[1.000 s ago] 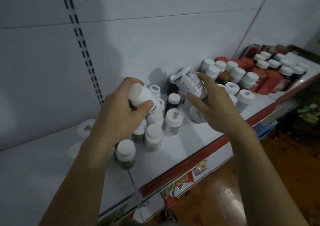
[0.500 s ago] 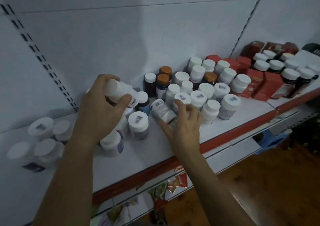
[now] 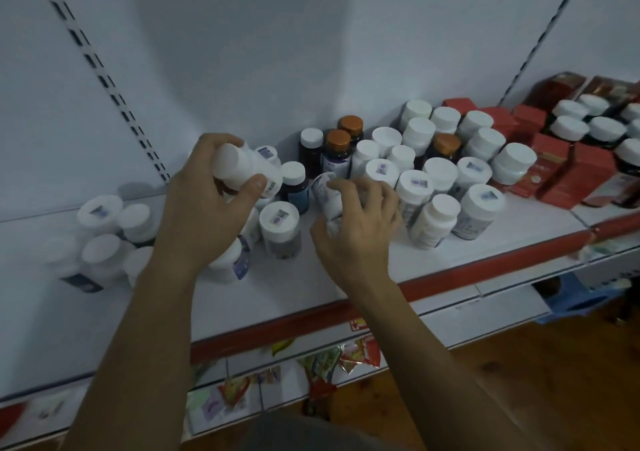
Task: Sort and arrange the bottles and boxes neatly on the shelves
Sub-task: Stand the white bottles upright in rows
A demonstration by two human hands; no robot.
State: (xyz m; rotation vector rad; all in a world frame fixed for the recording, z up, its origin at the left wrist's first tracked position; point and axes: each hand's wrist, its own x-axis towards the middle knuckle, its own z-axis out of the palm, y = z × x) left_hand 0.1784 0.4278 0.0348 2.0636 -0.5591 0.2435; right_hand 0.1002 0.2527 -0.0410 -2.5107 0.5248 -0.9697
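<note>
- Centre-left: gripping tilted white bottle [image 3: 239, 165], left hand [image 3: 201, 208] fingers clamped.
- Centre: right hand [image 3: 360, 229] fingers curled round labelled bottle [image 3: 323, 187], probably tipped.
- Set upright gently; avoid nudging neighbours [image 3: 279, 217].

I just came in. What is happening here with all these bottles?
A person is sorting bottles on a white shelf. The left hand holds a white-capped bottle, tilted, above the shelf. The right hand grips a labelled bottle, also tilted, low among the standing bottles. These form a loose cluster, with red boxes further to the right.
</note>
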